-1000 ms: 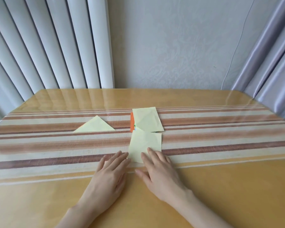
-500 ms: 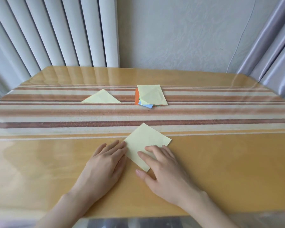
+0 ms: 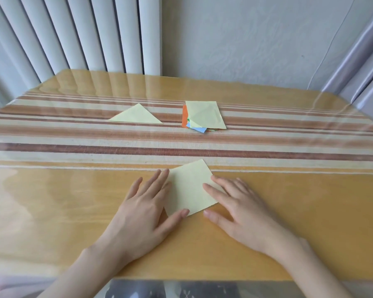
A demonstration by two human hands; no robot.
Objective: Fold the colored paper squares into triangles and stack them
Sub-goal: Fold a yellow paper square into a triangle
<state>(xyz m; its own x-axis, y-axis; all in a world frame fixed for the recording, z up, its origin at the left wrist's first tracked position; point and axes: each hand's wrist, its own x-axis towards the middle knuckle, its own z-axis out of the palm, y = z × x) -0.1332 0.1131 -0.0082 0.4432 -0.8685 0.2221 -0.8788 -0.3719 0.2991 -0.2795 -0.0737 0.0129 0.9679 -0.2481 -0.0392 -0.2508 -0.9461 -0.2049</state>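
The pale yellow paper square (image 3: 192, 188) lies flat on the glossy wooden tabletop (image 3: 73, 201), turned like a diamond. The left hand (image 3: 142, 214) and right hand (image 3: 239, 211) lie flat, fingers straight, apparently pressing its 9 and 3 o'clock corners, though the left corner is hidden. Thin, light, likely to skid: pinch the 6 o'clock corner and carry it to 12. There is room all round. The folded yellow triangle (image 3: 136, 116) at 11 o'clock and the pile of coloured squares (image 3: 202, 116) at 12 lie well apart.

hands (image 3: 138, 214) (image 3: 243, 214) 2 | square (image 3: 190, 190) 1 | triangle (image 3: 136, 115) 1 | pile (image 3: 205, 115) 1 (mixed colours)
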